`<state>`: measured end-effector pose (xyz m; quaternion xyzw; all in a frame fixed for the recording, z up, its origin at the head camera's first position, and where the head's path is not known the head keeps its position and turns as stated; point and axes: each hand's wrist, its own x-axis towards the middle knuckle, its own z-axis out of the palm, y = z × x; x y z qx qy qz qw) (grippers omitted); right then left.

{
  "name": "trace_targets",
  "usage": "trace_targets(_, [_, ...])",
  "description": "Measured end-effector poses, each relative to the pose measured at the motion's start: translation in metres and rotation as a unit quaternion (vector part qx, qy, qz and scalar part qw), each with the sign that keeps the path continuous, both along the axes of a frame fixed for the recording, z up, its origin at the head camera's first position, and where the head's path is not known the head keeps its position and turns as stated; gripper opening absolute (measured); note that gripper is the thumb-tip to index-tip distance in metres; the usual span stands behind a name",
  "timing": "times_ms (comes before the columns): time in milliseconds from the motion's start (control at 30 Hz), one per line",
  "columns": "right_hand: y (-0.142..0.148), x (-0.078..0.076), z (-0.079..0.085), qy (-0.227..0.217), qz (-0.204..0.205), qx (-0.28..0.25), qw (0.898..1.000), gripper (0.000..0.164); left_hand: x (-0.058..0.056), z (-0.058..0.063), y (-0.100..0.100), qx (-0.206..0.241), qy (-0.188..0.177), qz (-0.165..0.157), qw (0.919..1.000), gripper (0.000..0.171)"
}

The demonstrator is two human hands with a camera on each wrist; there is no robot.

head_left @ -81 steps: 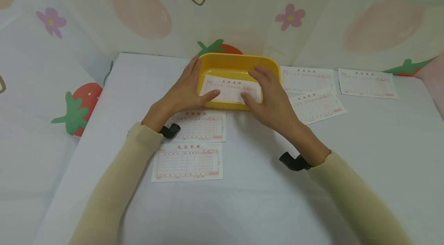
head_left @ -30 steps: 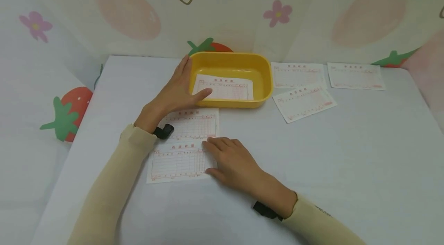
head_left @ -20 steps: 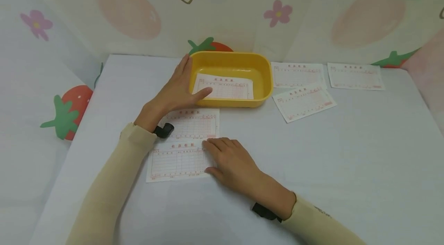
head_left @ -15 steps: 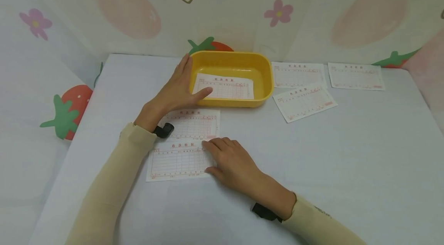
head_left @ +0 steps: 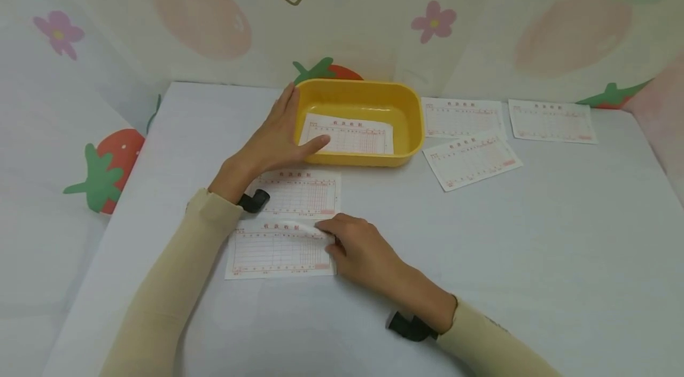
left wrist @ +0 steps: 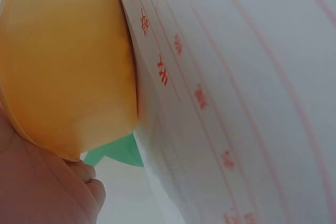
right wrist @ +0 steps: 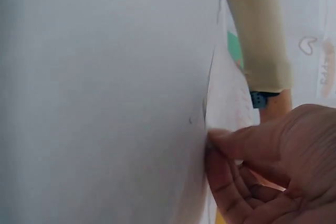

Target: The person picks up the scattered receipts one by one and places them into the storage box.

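Note:
In the head view my left hand (head_left: pixel 271 141) holds the left front corner of a yellow plastic tray (head_left: pixel 369 160). Its thumb lies over the front rim and its fingers run along the left side. A printed receipt slip (head_left: pixel 350 135) lies inside the tray. My right hand (head_left: pixel 367 252) pinches the upper right edge of the nearest receipt slip (head_left: pixel 275 255), whose top edge is bent up. Another receipt slip (head_left: pixel 299 196) lies flat between that one and the tray, partly under my left wrist. The right wrist view shows the thumb and fingertips (right wrist: pixel 220 139) together at the paper's edge.
Right of the tray lie more receipt slips: one beside it (head_left: pixel 462 119), a slanted one (head_left: pixel 472 162) in front, and one farther right (head_left: pixel 553 122). A patterned cloth backdrop (head_left: pixel 331 21) rises behind the white table (head_left: pixel 481 258).
My right hand left the tray area for the nearest slip, rested at its right side, then closed on its edge and lifted the top. My left hand stays at the tray.

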<state>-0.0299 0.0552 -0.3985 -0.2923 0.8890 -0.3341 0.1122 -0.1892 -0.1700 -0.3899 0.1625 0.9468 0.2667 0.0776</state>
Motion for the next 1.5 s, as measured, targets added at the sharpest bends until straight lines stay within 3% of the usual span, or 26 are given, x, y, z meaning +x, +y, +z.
trace_targets(233, [0.003, -0.007, 0.000, -0.087, 0.015, -0.034, 0.996, 0.048, 0.000, 0.001, 0.000, 0.001, 0.001, 0.002, 1.0000, 0.123])
trace_targets(333, [0.005, -0.009, 0.000, -0.104, 0.017, -0.041, 0.994, 0.044, 0.000, 0.001, 0.000, 0.002, 0.004, 0.002, 1.0000, 0.122])
trace_targets(533, [0.006, -0.010, -0.002, -0.102, -0.010, -0.068, 0.992, 0.023, 0.000, 0.001, 0.001, 0.000, 0.004, 0.002, 1.0000, 0.122])
trace_targets(867, [0.013, -0.017, 0.001, -0.093, -0.029, -0.115, 0.989, 0.015, -0.001, 0.001, 0.001, -0.002, 0.005, 0.001, 1.0000, 0.123])
trace_targets(1100, [0.019, -0.025, 0.002, -0.073, -0.053, -0.076, 0.993, 0.005, -0.001, 0.001, 0.001, 0.000, 0.003, -0.001, 1.0000, 0.124])
trace_targets(1300, [0.024, -0.028, 0.004, -0.078, -0.064, -0.045, 0.994, 0.009, -0.001, 0.001, 0.001, 0.000, 0.004, 0.000, 1.0000, 0.125])
trace_targets(1500, [0.031, -0.034, 0.010, -0.083, -0.083, -0.051, 0.992, 0.010, -0.001, 0.001, 0.000, -0.004, 0.003, 0.001, 1.0000, 0.124])
